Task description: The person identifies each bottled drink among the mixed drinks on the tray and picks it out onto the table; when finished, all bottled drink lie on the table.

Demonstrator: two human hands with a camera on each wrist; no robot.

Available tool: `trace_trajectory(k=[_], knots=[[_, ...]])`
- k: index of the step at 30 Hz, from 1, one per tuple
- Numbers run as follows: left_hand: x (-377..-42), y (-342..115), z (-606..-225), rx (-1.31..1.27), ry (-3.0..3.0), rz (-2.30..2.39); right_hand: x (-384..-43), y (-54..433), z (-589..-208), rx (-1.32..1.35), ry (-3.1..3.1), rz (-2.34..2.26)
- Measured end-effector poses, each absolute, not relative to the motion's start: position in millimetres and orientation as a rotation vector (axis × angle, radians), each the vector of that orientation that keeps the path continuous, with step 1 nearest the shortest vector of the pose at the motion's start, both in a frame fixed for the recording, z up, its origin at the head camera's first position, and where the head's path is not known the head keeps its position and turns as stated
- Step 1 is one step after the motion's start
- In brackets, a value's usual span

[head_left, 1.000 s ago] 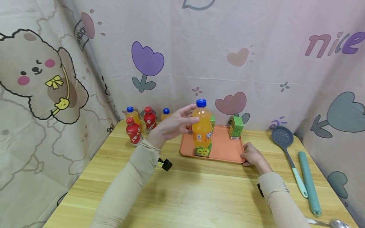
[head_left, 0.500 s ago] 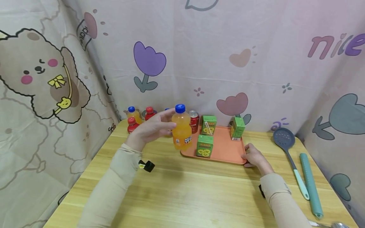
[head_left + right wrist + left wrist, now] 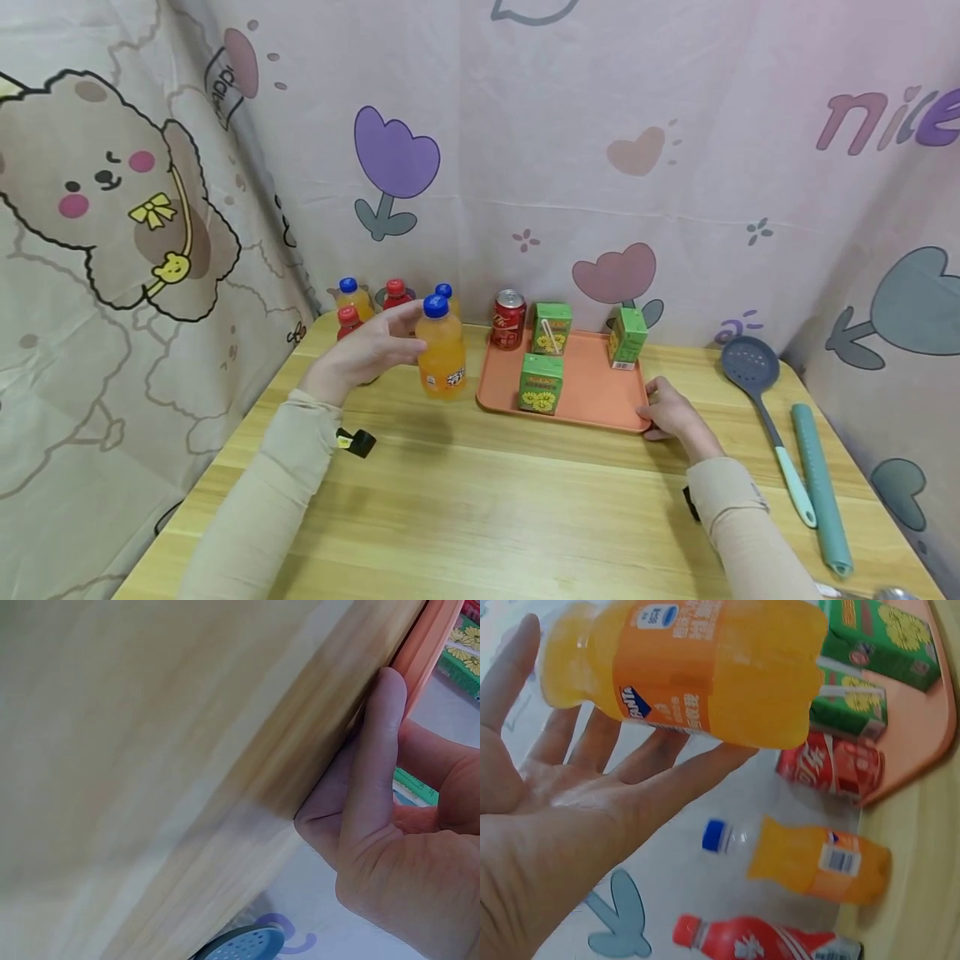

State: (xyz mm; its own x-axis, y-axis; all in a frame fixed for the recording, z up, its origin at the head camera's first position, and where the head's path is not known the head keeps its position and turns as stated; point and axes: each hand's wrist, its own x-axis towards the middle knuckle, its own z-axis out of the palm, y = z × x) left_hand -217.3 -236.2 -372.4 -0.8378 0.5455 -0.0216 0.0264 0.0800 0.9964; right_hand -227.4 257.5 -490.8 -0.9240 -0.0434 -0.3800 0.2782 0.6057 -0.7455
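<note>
My left hand (image 3: 367, 354) holds a bottle of orange soda (image 3: 442, 354) with a blue cap, upright and left of the tray. In the left wrist view its fingers lie along the bottle (image 3: 682, 671), with the thumb on the other side. My right hand (image 3: 670, 414) grips the front right corner of an orange tray (image 3: 600, 396), thumb at the rim and some fingers beneath. On the tray stand green juice boxes (image 3: 541, 385) and a red soda can (image 3: 508, 321). One juice box carries a straw.
Behind my left hand stand more bottles: orange soda (image 3: 352, 297) and red-capped red bottles (image 3: 396, 293). On the right lie a slotted skimmer (image 3: 757, 375), a teal rolled mat (image 3: 821, 487) and part of a metal spoon (image 3: 892, 593). A patterned curtain (image 3: 525, 150) hangs behind the wooden table (image 3: 480, 517).
My left hand has carried the orange soda bottle leftward and down from over the tray to beside it, uncovering the can and juice boxes. My right hand stays on the tray corner.
</note>
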Motion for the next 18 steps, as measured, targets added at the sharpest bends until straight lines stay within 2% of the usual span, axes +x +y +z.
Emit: trace_trajectory(k=[6, 18], knots=[[-220.3, -255.9, -386.4, 0.533, 2.022, 1.816, -227.4, 258.0, -491.3, 0.185, 2.483, -1.233], [-232.6, -271.2, -412.3, 0.288, 2.135, 1.901, -228.5, 257.7, -491.5, 0.196, 2.479, -1.222]])
